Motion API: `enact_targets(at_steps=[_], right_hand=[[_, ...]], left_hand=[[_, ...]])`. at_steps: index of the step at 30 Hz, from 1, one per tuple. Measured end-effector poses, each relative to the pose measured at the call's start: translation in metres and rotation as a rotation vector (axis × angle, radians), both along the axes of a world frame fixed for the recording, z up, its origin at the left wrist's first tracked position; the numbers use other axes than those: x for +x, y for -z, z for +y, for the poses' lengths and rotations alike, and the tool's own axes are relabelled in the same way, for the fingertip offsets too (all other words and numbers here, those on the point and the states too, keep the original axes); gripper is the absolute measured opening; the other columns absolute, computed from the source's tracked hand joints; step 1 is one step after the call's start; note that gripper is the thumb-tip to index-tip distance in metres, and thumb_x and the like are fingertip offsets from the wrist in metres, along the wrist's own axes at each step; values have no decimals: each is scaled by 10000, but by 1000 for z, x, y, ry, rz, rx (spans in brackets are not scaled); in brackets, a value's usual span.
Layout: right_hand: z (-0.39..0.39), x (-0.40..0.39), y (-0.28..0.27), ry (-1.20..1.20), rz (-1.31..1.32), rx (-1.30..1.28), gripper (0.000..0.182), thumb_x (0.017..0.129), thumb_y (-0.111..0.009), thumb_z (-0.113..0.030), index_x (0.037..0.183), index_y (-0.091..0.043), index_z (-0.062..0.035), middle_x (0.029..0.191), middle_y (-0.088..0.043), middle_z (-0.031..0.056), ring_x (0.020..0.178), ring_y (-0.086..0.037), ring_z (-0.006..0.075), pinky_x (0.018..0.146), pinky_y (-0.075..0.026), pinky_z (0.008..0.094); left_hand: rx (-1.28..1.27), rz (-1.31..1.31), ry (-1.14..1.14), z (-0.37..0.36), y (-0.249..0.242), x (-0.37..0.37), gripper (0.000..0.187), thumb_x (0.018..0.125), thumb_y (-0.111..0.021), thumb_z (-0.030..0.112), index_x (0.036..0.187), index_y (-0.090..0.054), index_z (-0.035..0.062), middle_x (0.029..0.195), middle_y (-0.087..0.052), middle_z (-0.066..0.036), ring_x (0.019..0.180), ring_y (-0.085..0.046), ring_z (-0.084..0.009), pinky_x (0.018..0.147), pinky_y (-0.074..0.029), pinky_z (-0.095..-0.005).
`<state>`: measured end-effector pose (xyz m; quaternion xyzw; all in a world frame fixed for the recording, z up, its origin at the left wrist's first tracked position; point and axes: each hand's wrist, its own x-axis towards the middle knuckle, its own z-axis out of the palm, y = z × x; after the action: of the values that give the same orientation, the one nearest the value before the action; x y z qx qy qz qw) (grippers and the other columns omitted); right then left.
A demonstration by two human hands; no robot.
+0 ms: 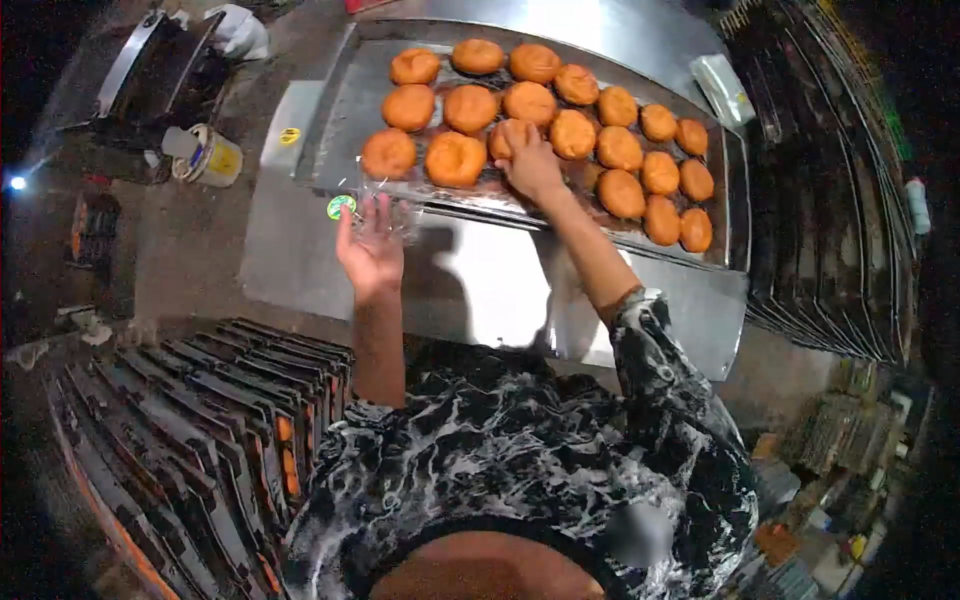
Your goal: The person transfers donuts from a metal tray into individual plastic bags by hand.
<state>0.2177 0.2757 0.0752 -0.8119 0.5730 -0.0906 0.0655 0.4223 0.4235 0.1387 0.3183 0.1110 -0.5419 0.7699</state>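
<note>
Rows of round golden-brown buns [456, 159] lie in a large metal baking tray [345, 120] on a steel table. My right hand [530, 163] reaches into the front row, its fingers curled over one bun [499, 142], which they partly hide. At the tray's front left edge my left hand [373, 250] is turned palm up and holds a clear plastic bag [398, 212]. A round green label [341, 207] shows on the bag's left side. The bag's thin film is hard to make out around the fingers.
A tall rack of dark trays [820, 180] stands at the right; another rack [200, 430] is close by at the lower left. A white bucket [216, 160] sits left of the table. A pale packet [722, 90] lies past the tray's far right corner.
</note>
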Motion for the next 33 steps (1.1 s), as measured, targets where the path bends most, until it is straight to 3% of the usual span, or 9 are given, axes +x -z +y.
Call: enact_targets(at_steps=[3,4,8,12,16,18,22,28,33], right_hand=[[4,-22,-15,-57,-726,428,451,737,-584,-287,1143,-485,-116,1141,-440,216,1031,-428,389,822,-382,426],[38,-16,-33,-96,-681,-21,479,718,-602,-245,1155,-472,-100,1121,-448,200,1027,-410,374,853,-349,428],[115,21,-108,-331,-599,-544,536,620,-611,-107,1143,-499,-143,1173,-456,118,972,-420,317,814,-338,385],[112,9,-117,-247,-669,-455,740,537,-657,-158,1231,-410,-89,1138,-525,36,768,-454,246,720,-366,337],[159,-22,-112,-300,-901,-394,912,497,-675,-92,1296,-244,-11,1087,-556,65,741,-464,234,706,-380,315],[132,-24,-88,-150,-822,-647,896,520,-665,-76,1293,-222,21,1081,-555,90,742,-486,233,692,-409,311],[143,-37,-79,6,-756,-413,1009,562,-759,-184,1288,-107,70,990,-564,177,838,-492,322,788,-389,379],[143,-59,-78,38,-857,-210,844,610,-701,-147,1255,-198,64,970,-496,225,851,-521,356,730,-447,376],[130,-107,-36,154,-845,-36,383,689,-605,-122,1049,-517,-24,860,-565,170,764,-567,258,667,-454,337]], left_hand=[[-133,112,-53,5,-7,3,290,770,-552,264,936,-501,32,848,-576,-122,848,-549,-298,807,-420,-498],[-106,152,-73,6,-10,3,302,770,-545,264,955,-489,33,893,-565,-124,852,-548,-293,798,-427,-488],[-24,43,28,10,-35,-13,334,781,-508,261,1030,-447,47,1028,-523,-130,866,-545,-265,747,-457,-415],[-246,-237,138,-6,-24,-70,388,813,-440,247,1155,-359,83,1117,-486,-138,903,-541,-215,658,-470,-283],[-215,-654,241,-7,-46,-101,459,817,-439,252,1198,-367,6,1092,-500,-139,911,-540,-215,726,-473,-302],[-328,-576,309,-8,-31,-116,430,822,-433,216,1185,-362,-4,1054,-508,-139,900,-541,-213,752,-467,-321],[-335,-297,454,-14,-14,-139,462,782,-519,209,1174,-330,51,1094,-474,-111,944,-518,-243,774,-467,-361],[-181,-211,667,0,32,-168,407,781,-516,280,1084,-457,15,1017,-540,-92,941,-519,-195,839,-410,-327],[-15,-340,934,31,32,-190,240,801,-539,107,1032,-526,42,920,-577,-51,831,-554,-141,713,-466,-259]])
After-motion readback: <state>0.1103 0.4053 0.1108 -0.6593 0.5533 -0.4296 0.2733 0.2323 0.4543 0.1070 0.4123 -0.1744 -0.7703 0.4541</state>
